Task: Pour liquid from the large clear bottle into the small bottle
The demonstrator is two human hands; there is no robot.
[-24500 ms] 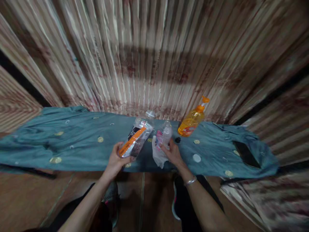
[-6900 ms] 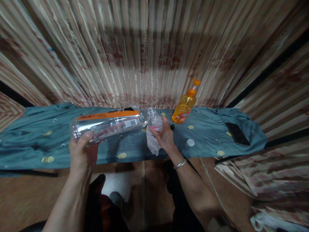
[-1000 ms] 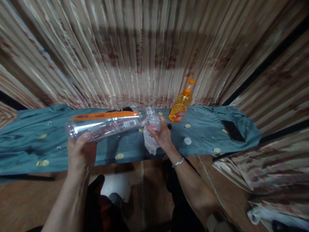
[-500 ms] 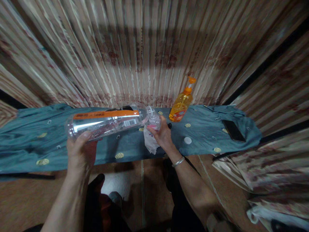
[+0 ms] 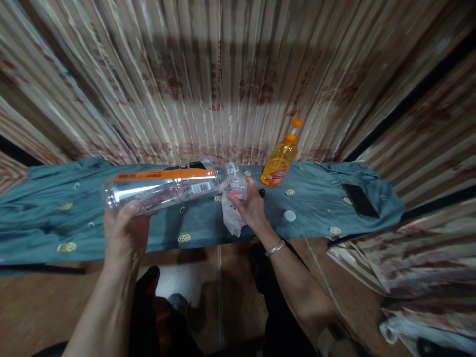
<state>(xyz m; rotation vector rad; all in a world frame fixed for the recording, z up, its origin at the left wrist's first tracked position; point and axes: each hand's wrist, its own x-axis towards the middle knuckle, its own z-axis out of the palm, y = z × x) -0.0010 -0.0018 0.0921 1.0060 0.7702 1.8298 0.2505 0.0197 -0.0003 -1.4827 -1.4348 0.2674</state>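
Gripping one large clear plastic bottle (image 5: pixel 163 189) near its base, the fingers of the left hand (image 5: pixel 126 229) hold it tilted over the blue-cloth-covered tabletop (image 5: pixel 37 208); its orange-and-silver label carries a barcode and blurred dark print. Its mouth is at that of one small clear plastic bottle (image 5: pixel 237 184), mid-tabletop, grasped by the right hand's (image 5: pixel 253 206) fingers; one crumpled white sheet (image 5: pixel 232 218) hangs below. Rightward come one orange pump bottle (image 5: pixel 279 161), far edge, red label unreadable; one small black round object (image 5: pixel 262 193); one white disc (image 5: pixel 289 215); one flat black rectangular device (image 5: pixel 360 201), right edge.
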